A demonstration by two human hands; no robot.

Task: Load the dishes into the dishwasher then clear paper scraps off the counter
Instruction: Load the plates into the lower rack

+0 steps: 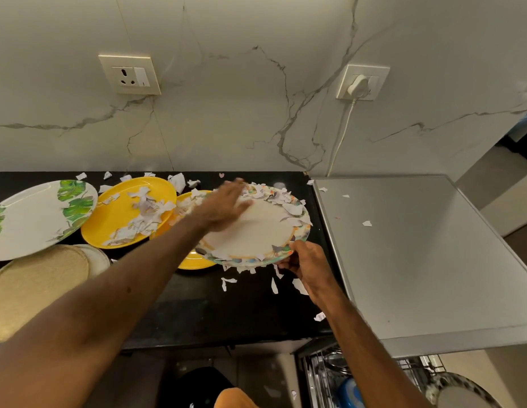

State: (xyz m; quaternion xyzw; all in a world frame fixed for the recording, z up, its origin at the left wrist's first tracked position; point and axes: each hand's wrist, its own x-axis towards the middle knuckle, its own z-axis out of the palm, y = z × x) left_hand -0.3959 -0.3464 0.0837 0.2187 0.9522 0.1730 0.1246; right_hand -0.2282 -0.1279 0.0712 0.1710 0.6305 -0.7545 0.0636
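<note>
1. A patterned plate point(256, 228) is gripped at its lower right rim by the right hand point(308, 265), fingers curled under the edge, and is held tilted just above the black counter point(197, 307) at centre frame.
2. The left hand point(224, 206) is laid flat and unclenched on the plate's upper left face; it appears blurred.
3. Paper scraps point(274, 198) are seen along the plate's far rim and scattered on the counter below it.
4. A yellow plate point(130, 212) heaped with scraps is found left of centre, a leaf-print plate point(35, 216) at far left.
5. A dishwasher rack point(324, 375) is visible at the lower right, beneath a steel surface point(418, 254).
</note>
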